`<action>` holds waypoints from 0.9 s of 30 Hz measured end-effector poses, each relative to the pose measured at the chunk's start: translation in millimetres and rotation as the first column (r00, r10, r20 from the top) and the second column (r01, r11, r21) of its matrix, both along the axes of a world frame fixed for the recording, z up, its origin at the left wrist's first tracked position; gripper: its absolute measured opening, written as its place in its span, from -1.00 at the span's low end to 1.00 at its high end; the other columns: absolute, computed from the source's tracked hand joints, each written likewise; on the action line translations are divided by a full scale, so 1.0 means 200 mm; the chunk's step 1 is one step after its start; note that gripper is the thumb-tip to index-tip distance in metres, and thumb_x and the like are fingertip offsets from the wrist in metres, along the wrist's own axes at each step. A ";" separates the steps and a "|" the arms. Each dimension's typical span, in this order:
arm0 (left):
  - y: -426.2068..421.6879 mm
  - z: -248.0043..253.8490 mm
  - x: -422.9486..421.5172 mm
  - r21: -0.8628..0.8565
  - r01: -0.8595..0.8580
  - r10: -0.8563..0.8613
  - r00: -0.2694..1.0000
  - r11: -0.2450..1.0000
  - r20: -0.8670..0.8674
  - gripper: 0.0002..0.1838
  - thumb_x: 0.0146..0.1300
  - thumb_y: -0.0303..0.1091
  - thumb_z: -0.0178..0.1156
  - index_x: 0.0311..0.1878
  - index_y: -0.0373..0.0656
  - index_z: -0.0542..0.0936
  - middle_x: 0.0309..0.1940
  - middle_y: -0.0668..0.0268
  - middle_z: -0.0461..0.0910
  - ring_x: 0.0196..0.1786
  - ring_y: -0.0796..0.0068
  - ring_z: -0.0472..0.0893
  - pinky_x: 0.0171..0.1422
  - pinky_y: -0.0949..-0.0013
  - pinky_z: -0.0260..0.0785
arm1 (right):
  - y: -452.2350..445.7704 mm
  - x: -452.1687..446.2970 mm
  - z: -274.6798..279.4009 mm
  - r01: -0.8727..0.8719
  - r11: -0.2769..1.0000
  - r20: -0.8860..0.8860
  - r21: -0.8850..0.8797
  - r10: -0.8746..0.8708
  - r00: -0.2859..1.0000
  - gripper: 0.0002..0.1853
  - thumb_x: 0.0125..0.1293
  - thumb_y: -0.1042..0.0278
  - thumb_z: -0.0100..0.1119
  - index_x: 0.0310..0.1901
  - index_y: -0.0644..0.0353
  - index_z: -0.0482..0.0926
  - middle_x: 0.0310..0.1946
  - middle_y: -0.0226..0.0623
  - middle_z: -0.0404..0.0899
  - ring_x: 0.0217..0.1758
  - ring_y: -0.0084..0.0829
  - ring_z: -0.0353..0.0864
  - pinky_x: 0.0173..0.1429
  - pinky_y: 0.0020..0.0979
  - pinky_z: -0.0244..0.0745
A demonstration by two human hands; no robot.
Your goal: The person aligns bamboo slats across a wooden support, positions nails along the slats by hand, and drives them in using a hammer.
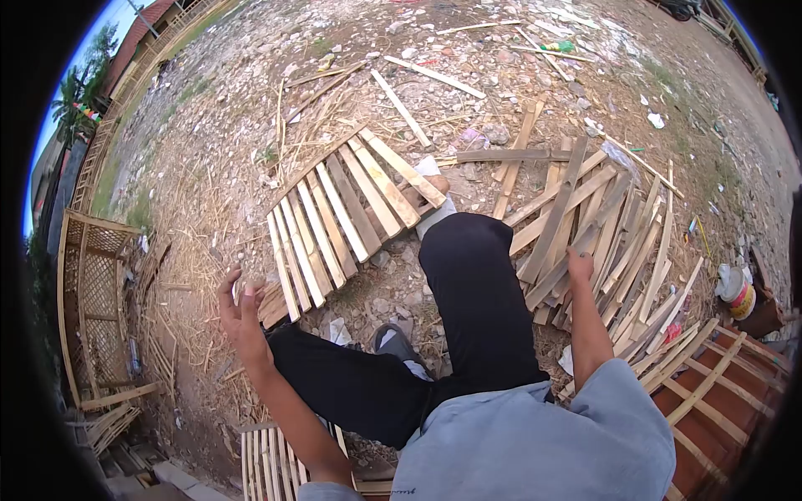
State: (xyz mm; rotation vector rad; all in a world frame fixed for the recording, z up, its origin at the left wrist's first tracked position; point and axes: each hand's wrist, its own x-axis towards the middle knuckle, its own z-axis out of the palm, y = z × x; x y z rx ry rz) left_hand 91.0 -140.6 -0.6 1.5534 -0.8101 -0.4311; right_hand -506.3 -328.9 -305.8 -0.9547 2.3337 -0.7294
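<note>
1. Left hand (241, 319): 8 o'clock from view centre, raised, nothing held. Thumb and fingers apart, half curled. Nearest thing is the slatted panel's lower left end.
2. Right hand (579, 265): 3 o'clock, at the near side of the wood pile (622, 250), against the slats. Fingers partly hidden; cannot tell if clamped on a slat or only touching.
3. Slatted panel (357, 207): 10 to 11 o'clock, just off centre, in front of the knees. Pale slats plus a darker one, side by side, strip along the far edge. Neither hand on it.
4. Wood pile: 3 o'clock, loose slats overlapping, right of the right knee (468, 259).
5. Surroundings: lattice frame (98, 288) at 9 o'clock; second slatted piece (266, 463) at 7; tub (735, 288) at 3, beyond the pile; crossed strips (710, 376) at 4. Loose slats (434, 77) lie at 12 on stony ground (225, 108).
</note>
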 end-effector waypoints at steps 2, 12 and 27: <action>0.01 -0.01 0.03 0.006 -0.029 0.029 0.998 1.000 -0.049 -0.63 0.50 -0.39 0.15 0.32 -0.19 0.46 0.31 0.27 0.49 0.00 0.52 0.63 0.21 0.35 0.46 | -0.02 -0.04 -0.01 -0.003 1.000 0.009 -0.013 0.003 1.000 -0.36 0.09 -0.17 0.38 -0.15 0.41 0.68 -0.16 0.09 0.71 0.02 0.02 0.69 0.18 -0.10 0.50; 0.05 -0.02 0.02 -0.024 -0.107 0.104 0.987 0.994 -0.119 -0.64 0.48 -0.41 0.17 0.30 -0.18 0.48 0.29 0.26 0.49 -0.07 0.57 0.63 0.14 0.39 0.49 | -0.06 0.20 0.30 0.110 0.831 0.351 -0.545 0.107 0.930 -0.71 0.36 0.43 0.28 0.01 0.31 0.44 -0.33 -0.25 0.59 -0.46 -0.42 0.60 -0.36 -0.35 0.55; 0.18 -0.31 0.42 0.115 -0.179 0.148 0.960 0.977 0.240 -0.48 0.35 -0.25 0.34 0.32 -0.18 0.48 0.26 0.13 0.51 0.19 0.26 0.57 0.32 0.19 0.41 | -0.59 1.53 0.70 -0.954 -0.153 -0.495 -0.259 0.869 -0.005 -0.59 0.31 0.17 0.41 0.10 0.15 0.57 -0.08 -0.14 0.68 -0.05 -0.06 0.70 0.00 -0.15 0.60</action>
